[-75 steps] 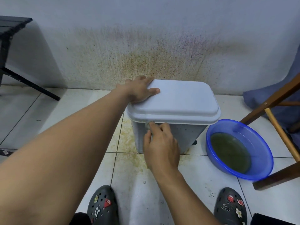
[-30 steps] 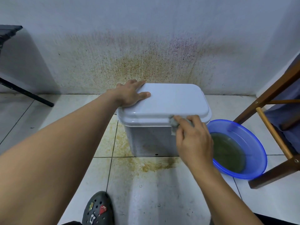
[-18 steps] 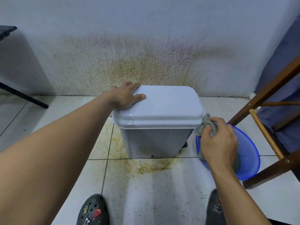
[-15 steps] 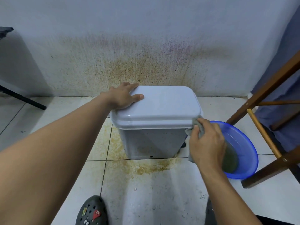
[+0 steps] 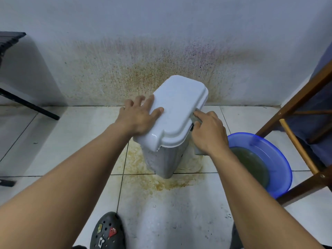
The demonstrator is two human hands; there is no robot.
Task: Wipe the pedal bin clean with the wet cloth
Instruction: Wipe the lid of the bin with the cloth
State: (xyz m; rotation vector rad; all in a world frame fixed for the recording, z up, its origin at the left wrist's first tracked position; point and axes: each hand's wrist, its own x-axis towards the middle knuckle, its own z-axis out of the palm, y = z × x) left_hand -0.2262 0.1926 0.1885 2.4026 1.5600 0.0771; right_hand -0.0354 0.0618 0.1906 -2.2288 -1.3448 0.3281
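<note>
Pedal bin [image 5: 177,112] stands on brown-stained floor tiles [image 5: 167,209] near a spattered wall [image 5: 143,65].

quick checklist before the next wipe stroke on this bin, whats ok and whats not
1. Bin steadied: ok. The left hand rests flat on the lid of the pedal bin.
2. Cloth in hand: ok. The right hand grips the wet cloth.
3. Cloth on the bin: ok. It sits against the side, just under the lid's rim.
4. Lid closed: ok.
5. Bin flat on the floor: cannot tell.
6. Rinse water clean: not ok. The water in the basin is murky green-brown.
</note>
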